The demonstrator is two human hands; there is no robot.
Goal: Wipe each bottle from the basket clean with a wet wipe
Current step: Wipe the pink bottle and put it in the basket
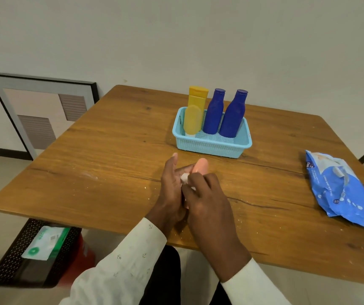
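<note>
A peach-pink bottle (201,165) is held between both hands above the middle of the wooden table (110,150). My left hand (170,190) cups it from the left, fingers fairly straight. My right hand (205,199) curls round a white wet wipe (184,178) pressed against the bottle. Most of the bottle is hidden by the hands. Behind stands a light-blue basket (212,146) with a tall yellow bottle (196,100), a smaller yellow bottle (193,121) and two dark-blue bottles (214,113), (234,115), all upright.
A blue pack of wet wipes (341,188) lies on the table at the right. Below the table's left edge is a black perforated bin (11,256) with a green-and-white packet (44,243) in it. A framed picture (42,111) leans on the wall.
</note>
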